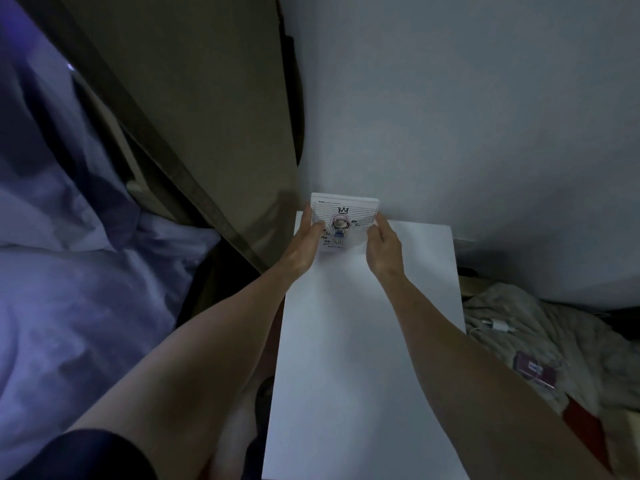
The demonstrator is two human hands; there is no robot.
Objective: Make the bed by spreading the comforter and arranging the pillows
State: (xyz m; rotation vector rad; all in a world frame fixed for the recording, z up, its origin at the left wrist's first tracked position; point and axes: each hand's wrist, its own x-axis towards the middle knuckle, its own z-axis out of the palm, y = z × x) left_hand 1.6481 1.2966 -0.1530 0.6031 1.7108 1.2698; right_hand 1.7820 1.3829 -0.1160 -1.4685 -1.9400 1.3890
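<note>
White tabletop [363, 341]: both hands hold upright notepad [343, 220].

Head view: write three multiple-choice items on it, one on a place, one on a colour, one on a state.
1. Where is the drawing card?
A. at the far end of the white tabletop, against the wall
B. on the bedding
C. on the floor

2. What colour is the bedding on the left?
A. red
B. bluish purple
C. green

3. How is the card held?
A. left hand only
B. right hand only
C. by both hands

Key: 1 A, it stands at the tabletop's far edge; 2 B, the folds look bluish purple; 3 C, fingers of each hand grip a side.
</note>
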